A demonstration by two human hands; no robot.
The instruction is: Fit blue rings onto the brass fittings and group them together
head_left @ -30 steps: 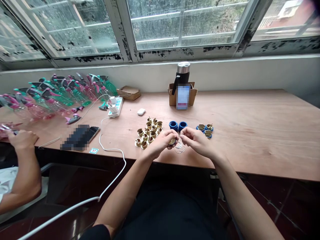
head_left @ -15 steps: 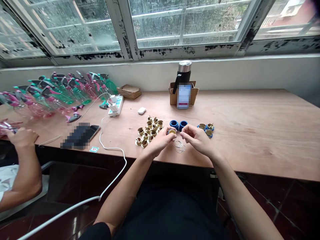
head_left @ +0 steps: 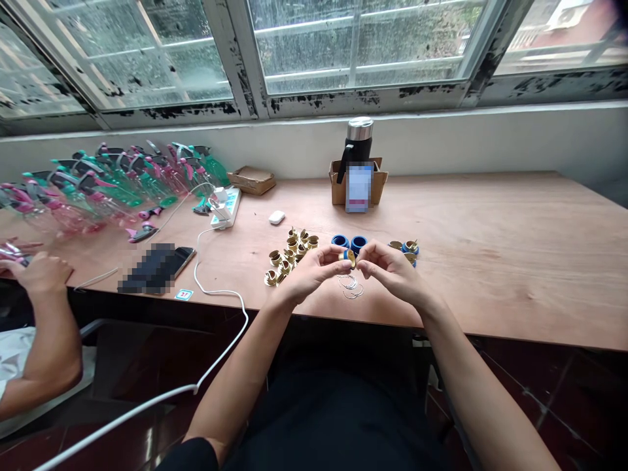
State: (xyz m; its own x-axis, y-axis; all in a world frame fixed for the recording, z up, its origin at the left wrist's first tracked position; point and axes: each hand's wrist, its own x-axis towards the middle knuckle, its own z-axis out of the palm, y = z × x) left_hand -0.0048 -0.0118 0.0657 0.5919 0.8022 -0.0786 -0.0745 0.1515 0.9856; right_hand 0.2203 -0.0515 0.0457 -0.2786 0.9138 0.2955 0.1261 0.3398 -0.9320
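Left hand [head_left: 311,275] and right hand [head_left: 390,271] raised close together just above the plywood counter [head_left: 490,288], both grips pressed in from opposite sides and pinching 1 small brass fitting [head_left: 350,258], with a sliver of blue showing at its left edge. Fitting held clear of the counter, fully in the grips, partly hidden by the fingers, with its exact shape and any join to the blue too hidden to tell. Directly below the hands, a small loose tangle of thin wire rings [head_left: 350,286] lying on the wood, not touching either hand. Just behind the fitting, 2 blue collars [head_left: 349,243] standing side by side, close to the fingers but apart from them. Left of the left hand, a cluster of brass cup fittings [head_left: 289,256], its nearest pieces just beside the hand. Right of the right hand, a smaller group of brass fittings on blue bases [head_left: 406,251], partly behind the knuckles. Farther back on the counter, a white earbud case [head_left: 277,218], a white power strip [head_left: 226,207] with a plugged-in charger and cable, a cardboard box [head_left: 333,190] with a black steel-topped flask [head_left: 358,140] in it, and a long row of pink-and-green spray bottles [head_left: 112,183] lying to the left. At the far left, a co-worker's hand [head_left: 39,271] on the counter edge, over something pink and clear, too cut off to name.
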